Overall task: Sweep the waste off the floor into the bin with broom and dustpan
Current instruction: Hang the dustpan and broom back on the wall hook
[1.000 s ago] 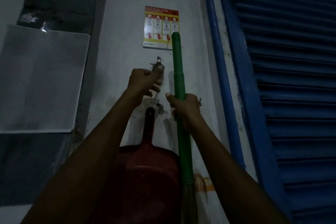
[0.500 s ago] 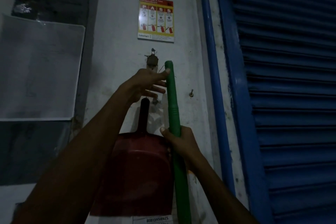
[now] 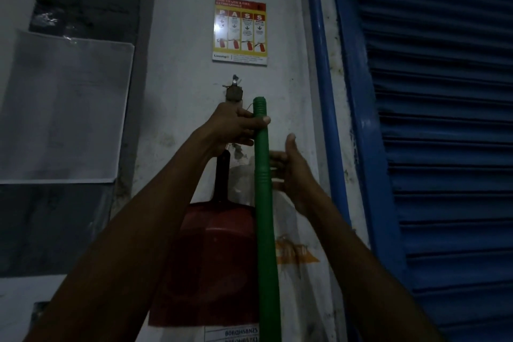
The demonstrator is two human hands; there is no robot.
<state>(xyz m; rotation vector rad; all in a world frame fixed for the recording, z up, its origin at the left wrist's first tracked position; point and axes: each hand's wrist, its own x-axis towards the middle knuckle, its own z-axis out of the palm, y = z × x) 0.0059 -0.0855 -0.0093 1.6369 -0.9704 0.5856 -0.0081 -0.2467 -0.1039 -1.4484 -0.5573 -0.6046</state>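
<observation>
A green broom handle (image 3: 265,216) stands upright against the white wall. My left hand (image 3: 236,126) grips it near its top end, thumb across the front. My right hand (image 3: 291,172) is just right of the handle with fingers spread, holding nothing. A dark red dustpan (image 3: 211,264) hangs flat on the wall behind the handle, its black grip (image 3: 223,175) pointing up toward a metal wall hook (image 3: 234,90). The broom's bristles are out of view below.
A fire-extinguisher instruction poster (image 3: 240,30) is fixed above the hook. A blue roller shutter (image 3: 438,119) with its blue frame (image 3: 322,91) fills the right side. A clear plastic sheet (image 3: 63,108) hangs on the left wall. A labelled white sticker (image 3: 238,333) sits below the dustpan.
My left hand has closed round the top of the green handle. My right hand has let go of the handle and opened beside it.
</observation>
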